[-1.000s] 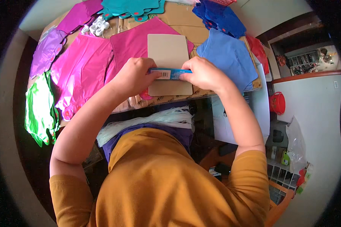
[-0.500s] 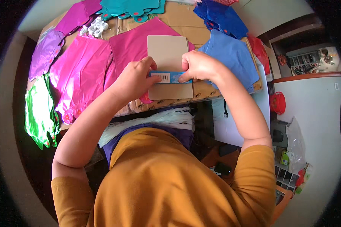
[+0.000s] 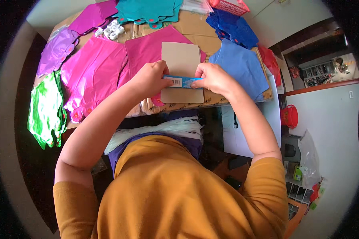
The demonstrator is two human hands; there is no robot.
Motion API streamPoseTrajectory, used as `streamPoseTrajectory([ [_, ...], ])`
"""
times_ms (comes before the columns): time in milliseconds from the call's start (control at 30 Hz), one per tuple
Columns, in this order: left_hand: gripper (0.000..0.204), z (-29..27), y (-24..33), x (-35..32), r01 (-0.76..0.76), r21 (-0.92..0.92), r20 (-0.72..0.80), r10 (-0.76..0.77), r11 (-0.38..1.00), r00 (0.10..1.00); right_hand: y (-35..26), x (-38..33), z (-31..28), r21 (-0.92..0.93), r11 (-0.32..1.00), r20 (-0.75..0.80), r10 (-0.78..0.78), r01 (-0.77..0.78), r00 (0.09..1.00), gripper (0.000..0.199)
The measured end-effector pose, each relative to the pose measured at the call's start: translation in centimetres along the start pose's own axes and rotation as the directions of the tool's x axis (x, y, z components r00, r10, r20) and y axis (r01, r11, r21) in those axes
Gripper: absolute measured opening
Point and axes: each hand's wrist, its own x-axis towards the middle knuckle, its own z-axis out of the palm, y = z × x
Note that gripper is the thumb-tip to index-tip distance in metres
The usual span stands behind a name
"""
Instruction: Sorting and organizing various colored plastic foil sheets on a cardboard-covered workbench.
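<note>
A narrow blue strip with a barcode (image 3: 182, 82) lies crosswise over a beige rectangular board with rounded corners (image 3: 181, 59). My left hand (image 3: 152, 79) grips the strip's left end, thumb on its face. At the other end my right hand (image 3: 214, 81) pinches it, thumb also on top; the fingers behind are partly hidden. The board rests on the cardboard-topped table, its upper left part over a flat dark pink foil piece (image 3: 145, 51). To the right of my right hand is a flat light blue piece (image 3: 243, 69).
Shiny pink (image 3: 95, 71), purple (image 3: 58, 49), green (image 3: 47, 111), teal (image 3: 147, 10) and dark blue foil pieces (image 3: 232, 28) surround the board. White coiled bits (image 3: 112, 30) sit at the back left. A red basket (image 3: 229, 6) stands at the back right. White strands (image 3: 159, 129) lie across my lap.
My head view has shifted a little, so more of the red basket shows at the back. Both hands stay on the blue strip; my right-hand fingers have shifted slightly on its end.
</note>
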Motion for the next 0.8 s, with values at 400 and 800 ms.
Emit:
streamPoseTrajectory([
  [400, 0.038, 0.0, 0.3, -1.0, -0.009, -0.118, -0.071, 0.001, 0.993, 0.997, 1.3, -1.2, 0.4, 0.210, 0.976, 0.070, -0.064, 0.048, 0.996, 0.022],
  [800, 0.043, -1.0, 0.8, -5.7, -0.429, 0.255, -0.285, 0.491, 0.866, 0.823, 0.9, -5.8, -8.1, 0.485, 0.790, -0.556, -0.053, 0.376, 0.829, 0.017],
])
